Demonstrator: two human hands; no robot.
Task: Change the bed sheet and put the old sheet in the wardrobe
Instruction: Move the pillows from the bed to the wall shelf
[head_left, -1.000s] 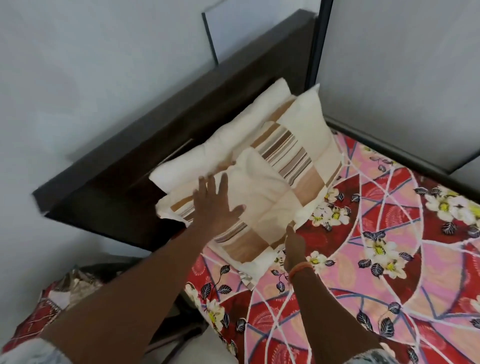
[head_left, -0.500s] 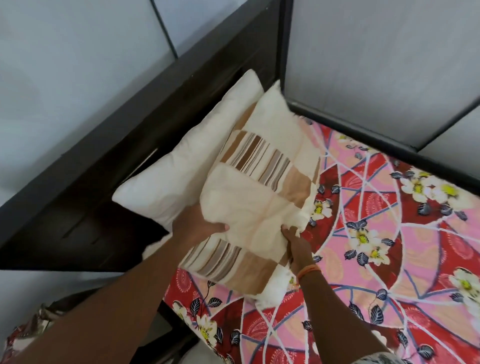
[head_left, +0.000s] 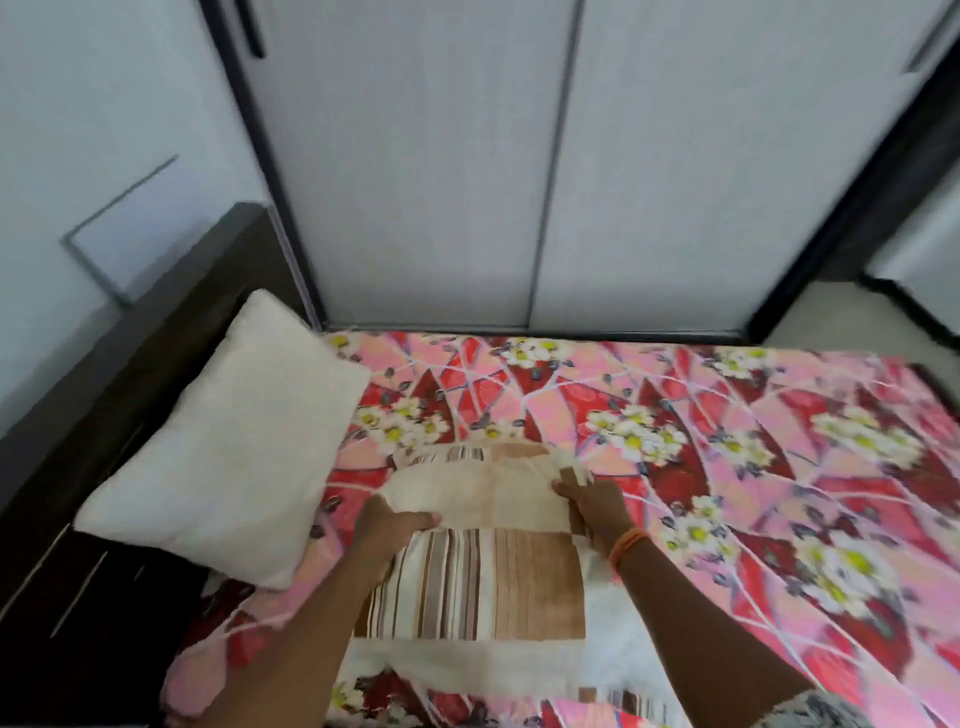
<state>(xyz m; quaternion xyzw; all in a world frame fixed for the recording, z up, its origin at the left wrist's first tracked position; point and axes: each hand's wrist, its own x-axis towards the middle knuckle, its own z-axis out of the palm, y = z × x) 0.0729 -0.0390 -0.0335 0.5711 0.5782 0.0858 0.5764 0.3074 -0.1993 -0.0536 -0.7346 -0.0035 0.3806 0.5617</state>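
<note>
Both hands on striped pillow (head_left: 483, 561) near bed's (head_left: 727, 415) front edge — left hand (head_left: 395, 525) gripping left side, right hand (head_left: 592, 501) pinching right edge, fingers curled. Floral sheet (head_left: 779, 467) spread over bed. White pillow (head_left: 228, 441) at headboard (head_left: 130, 364) edge — wardrobe (head_left: 519, 182) behind.

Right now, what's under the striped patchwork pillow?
The striped brown-and-cream patchwork pillow, gripped by both hands, covers part of the red-and-pink floral bed sheet. What lies directly beneath it is hidden.

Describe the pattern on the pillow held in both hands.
Cream and tan patchwork with brown stripes on the pillow, seen in the head view.
</note>
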